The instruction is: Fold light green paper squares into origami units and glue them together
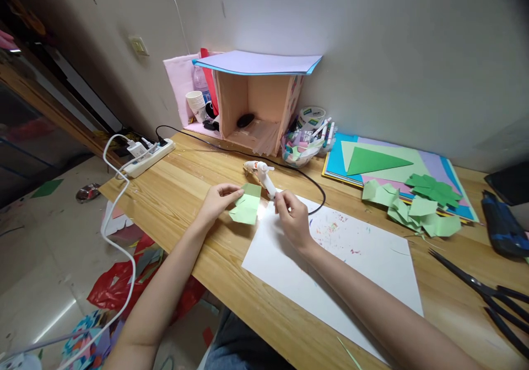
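My left hand (pixel 219 202) pinches a light green piece of folded paper (pixel 247 207) between thumb and fingers, just over the table. Close to its right, my right hand (pixel 292 218) is closed, with its fingertips at the handle end of a white hot glue gun (pixel 264 178). The gun's nozzle end points left, away from the hand, and a black cord runs from the handle side. Under my right hand and forearm lies a large white sheet of paper (pixel 372 282) with coloured specks.
Behind stands a cardboard box (pixel 233 105) beside a bowl of scraps (pixel 300 152). Folded green papers (pixel 413 213) lie near stacked coloured sheets (pixel 336 163). Black scissors (pixel 479 287) are at right, a power strip (pixel 151 159) at left. A white cable (pixel 108 221) hangs over the edge.
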`<state>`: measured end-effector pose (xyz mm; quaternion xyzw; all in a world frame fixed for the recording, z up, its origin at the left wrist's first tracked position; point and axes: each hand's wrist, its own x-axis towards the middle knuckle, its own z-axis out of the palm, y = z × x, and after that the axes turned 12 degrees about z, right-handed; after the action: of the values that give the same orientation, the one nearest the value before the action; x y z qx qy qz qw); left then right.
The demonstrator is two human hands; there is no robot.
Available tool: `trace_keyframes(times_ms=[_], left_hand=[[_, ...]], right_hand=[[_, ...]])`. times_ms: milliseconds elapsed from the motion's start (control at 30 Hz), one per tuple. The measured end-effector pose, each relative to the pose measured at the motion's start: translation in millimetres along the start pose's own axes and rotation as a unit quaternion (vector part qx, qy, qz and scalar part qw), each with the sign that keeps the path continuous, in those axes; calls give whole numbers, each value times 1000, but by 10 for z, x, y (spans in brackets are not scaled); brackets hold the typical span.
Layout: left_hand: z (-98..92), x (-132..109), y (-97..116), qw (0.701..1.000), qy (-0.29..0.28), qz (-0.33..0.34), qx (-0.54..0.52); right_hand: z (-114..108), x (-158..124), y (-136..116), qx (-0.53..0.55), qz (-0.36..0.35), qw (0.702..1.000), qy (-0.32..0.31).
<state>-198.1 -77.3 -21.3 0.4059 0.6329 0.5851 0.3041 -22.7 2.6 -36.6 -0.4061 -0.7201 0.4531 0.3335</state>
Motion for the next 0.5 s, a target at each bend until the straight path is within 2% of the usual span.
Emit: trace_keyframes(times_ms=[67, 100, 167, 200, 300, 400, 500], left_hand=[[-29, 30, -22, 999, 51, -9, 3], [-42, 42, -30, 997, 74, -20, 5], [-62, 60, -42, 992, 116, -46, 1], [-70, 65, -48, 991, 124, -50, -1], [-92, 71, -71, 988, 147, -51, -3], [-117, 71, -98, 985, 166, -52, -6], [-136, 74, -117, 983, 172, -55, -13]], right_hand=[[17, 116, 10, -55, -32, 995, 72], [47, 195, 26, -74, -48, 993, 78], [138, 367, 67, -111, -48, 992, 28], [189, 447, 84, -128, -39, 991, -10], [293, 602, 110, -160, -9, 984, -75], [261, 604, 112, -91, 10, 992, -92], [130, 513, 131, 2, 30, 995, -92]])
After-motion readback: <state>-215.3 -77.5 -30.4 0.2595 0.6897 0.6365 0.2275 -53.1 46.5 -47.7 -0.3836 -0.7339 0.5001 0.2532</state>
